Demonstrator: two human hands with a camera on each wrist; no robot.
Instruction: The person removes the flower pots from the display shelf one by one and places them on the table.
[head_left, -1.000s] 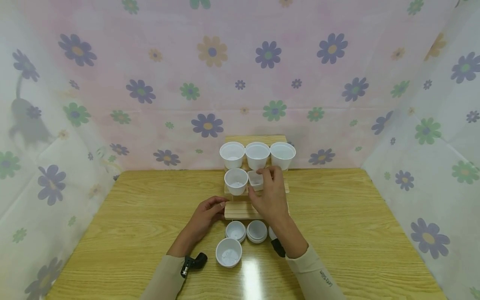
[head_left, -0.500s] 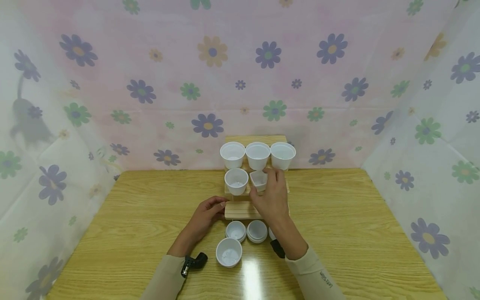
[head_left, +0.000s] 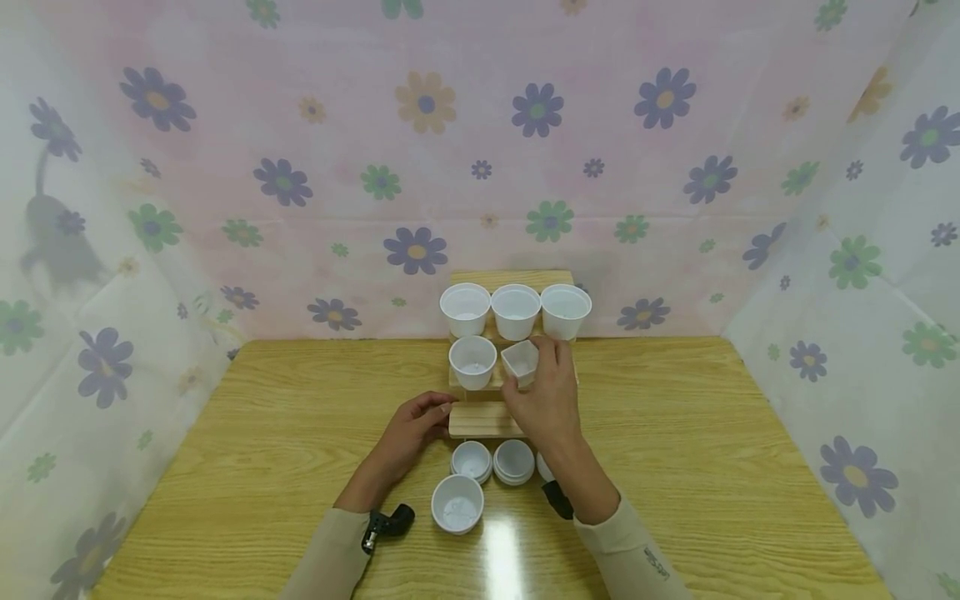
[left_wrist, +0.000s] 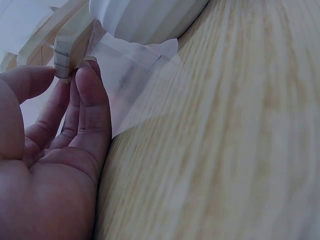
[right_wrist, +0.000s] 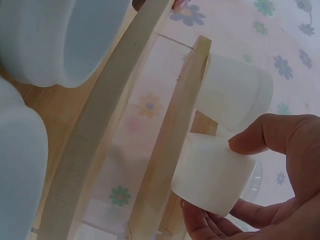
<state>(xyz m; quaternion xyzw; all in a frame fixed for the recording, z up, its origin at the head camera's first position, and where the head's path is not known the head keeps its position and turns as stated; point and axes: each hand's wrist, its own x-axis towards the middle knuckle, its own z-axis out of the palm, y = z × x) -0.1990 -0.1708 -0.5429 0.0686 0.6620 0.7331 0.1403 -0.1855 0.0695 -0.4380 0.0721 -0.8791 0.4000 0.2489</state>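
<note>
My right hand (head_left: 551, 396) grips a small white square-rimmed cup (right_wrist: 212, 172), thumb on one side and fingers on the other. The cup stands at the middle step of a wooden tiered stand (head_left: 483, 419), its rim turned corner-on in the head view. Just left of it on that step is a round white cup (head_left: 472, 363). My left hand (head_left: 408, 432) pinches the left end of the lowest step, seen in the left wrist view as a pale board end (left_wrist: 65, 55) between thumb and fingers. The right hand hides the right part of the stand.
Three round white cups (head_left: 515, 312) line the top step. In front of the stand are low white pots (head_left: 514, 463), one partly behind the right wrist, and a larger white cup (head_left: 458, 505) nearer me. A flowered cloth (head_left: 330, 250) hangs close behind.
My right hand has shifted slightly right with the square-rimmed cup and turned it, so a corner now points away at the back. The left hand stays on the stand's end.
</note>
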